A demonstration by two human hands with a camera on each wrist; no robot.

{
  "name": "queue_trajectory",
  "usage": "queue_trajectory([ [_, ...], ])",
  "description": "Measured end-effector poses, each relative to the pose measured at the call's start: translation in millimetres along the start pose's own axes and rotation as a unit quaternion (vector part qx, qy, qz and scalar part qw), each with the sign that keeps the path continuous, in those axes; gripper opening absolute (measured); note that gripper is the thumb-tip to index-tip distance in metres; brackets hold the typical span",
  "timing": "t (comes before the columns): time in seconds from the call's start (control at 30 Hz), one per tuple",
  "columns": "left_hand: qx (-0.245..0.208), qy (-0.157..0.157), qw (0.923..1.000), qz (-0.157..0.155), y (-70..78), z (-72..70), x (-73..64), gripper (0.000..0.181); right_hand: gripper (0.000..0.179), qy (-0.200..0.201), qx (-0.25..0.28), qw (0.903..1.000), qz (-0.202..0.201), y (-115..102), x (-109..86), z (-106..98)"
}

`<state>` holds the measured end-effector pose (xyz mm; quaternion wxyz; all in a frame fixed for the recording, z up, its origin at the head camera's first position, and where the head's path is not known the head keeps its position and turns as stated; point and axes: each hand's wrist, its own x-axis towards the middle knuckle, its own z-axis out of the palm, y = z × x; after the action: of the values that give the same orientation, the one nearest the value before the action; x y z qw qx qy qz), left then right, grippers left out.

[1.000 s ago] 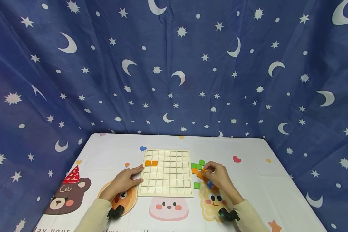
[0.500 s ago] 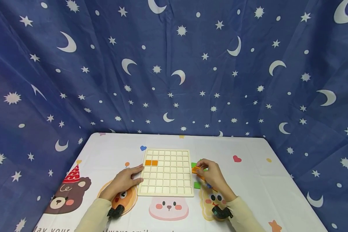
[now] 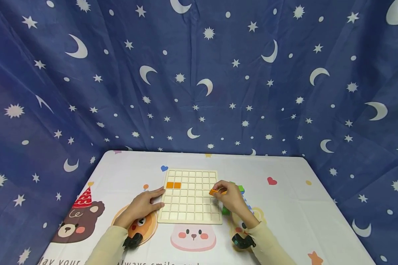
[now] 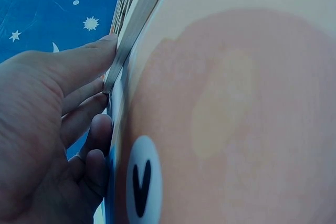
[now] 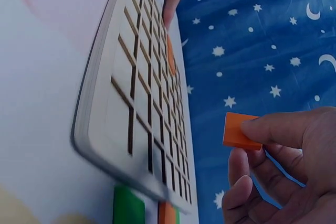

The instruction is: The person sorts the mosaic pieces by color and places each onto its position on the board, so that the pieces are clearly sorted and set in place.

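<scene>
A cream wooden grid board (image 3: pixel 190 206) lies on the table, with two orange square tiles (image 3: pixel 174 185) side by side near the left end of an upper row. My left hand (image 3: pixel 140 208) rests at the board's left edge, fingers extended; in the left wrist view the thumb (image 4: pixel 92 61) touches the rim. Over the board's right side, my right hand (image 3: pixel 233 198) pinches an orange square tile (image 5: pixel 239 129) between thumb and fingers. The right wrist view has this tile held apart from the board.
Green tiles (image 3: pixel 241 189) lie right of the board, partly hidden by my right hand. Another green tile (image 5: pixel 127 205) and an orange one (image 5: pixel 167 213) show by the board's edge. A white cartoon-print cloth (image 3: pixel 285 206) covers the table; a blue star-patterned curtain (image 3: pixel 199 110) hangs behind.
My right hand has moved left from the loose tiles to over the board's right side, carrying an orange tile. My left hand has stayed at the board's left edge.
</scene>
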<state>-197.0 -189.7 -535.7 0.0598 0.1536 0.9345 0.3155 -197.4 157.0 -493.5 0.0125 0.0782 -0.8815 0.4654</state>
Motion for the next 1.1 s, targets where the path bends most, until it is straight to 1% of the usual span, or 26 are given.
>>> queue_trajectory([
  [0.17,-0.002,-0.003,1.0000,-0.005,0.4,-0.7,-0.5,0.061,0.017,-0.011,0.005,0.9999,-0.007,-6,2.9,10],
  [0.27,-0.005,-0.008,0.9999,-0.006,1.1,-0.9,1.5,0.061,0.016,-0.012,0.005,0.9999,-0.009,-8,4.3,14],
  [0.4,-0.004,-0.012,0.9999,0.000,2.7,-0.8,4.5,0.061,0.017,-0.011,0.007,0.9999,-0.010,-9,5.0,17],
  [0.57,-0.002,-0.008,1.0000,-0.001,0.2,-0.8,2.1,0.061,0.015,-0.020,0.011,0.9996,-0.015,-10,6.2,22],
  [0.83,0.001,-0.004,1.0000,0.007,-1.9,0.2,1.3,0.060,0.015,-0.016,0.016,0.9997,0.003,-11,10.7,29],
  [1.1,-0.001,-0.005,1.0000,0.002,-0.5,0.1,1.0,0.060,0.013,-0.028,0.025,0.9993,-0.004,-14,18.2,41],
])
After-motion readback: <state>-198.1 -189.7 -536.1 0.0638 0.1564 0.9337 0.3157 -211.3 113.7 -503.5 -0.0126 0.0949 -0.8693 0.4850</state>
